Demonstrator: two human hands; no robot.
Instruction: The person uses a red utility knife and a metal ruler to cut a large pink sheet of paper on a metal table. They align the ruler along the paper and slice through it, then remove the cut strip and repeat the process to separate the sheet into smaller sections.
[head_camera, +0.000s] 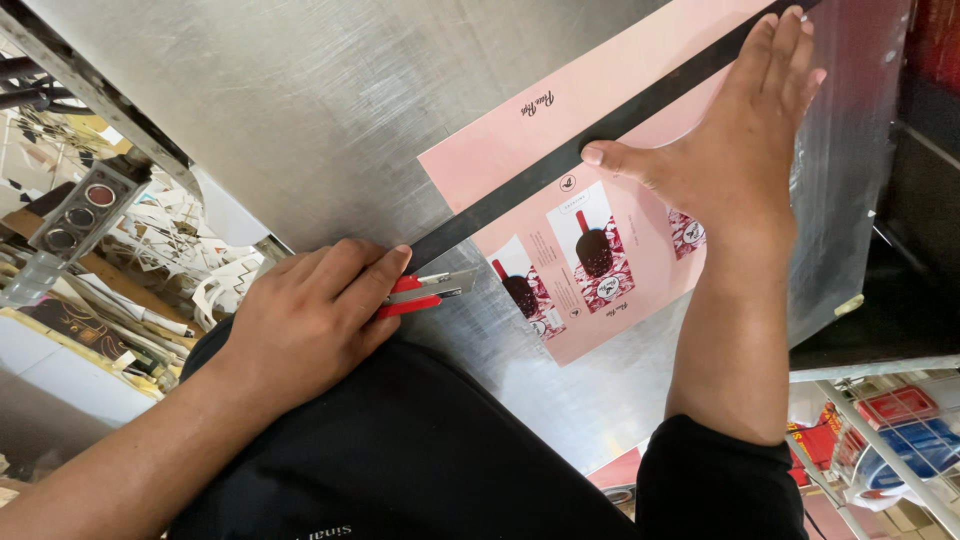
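Observation:
My left hand (310, 315) is closed around a red utility knife (425, 292), whose metal blade end sits at the near end of a long black straightedge (560, 165). The straightedge lies diagonally across a pink printed sheet (600, 215) showing pictures of dark ice-cream bars. My right hand (735, 150) lies flat on the far part of the straightedge, fingers spread and thumb out along its edge, pressing it onto the sheet. Sheet and straightedge rest on a scratched metal tabletop (330, 110).
Left of the table lie heaps of white paper offcuts (200, 255) and a small panel with round buttons (85, 210). At the lower right is a wire rack holding red and blue packages (900, 430). My black-clothed torso (400, 460) fills the bottom.

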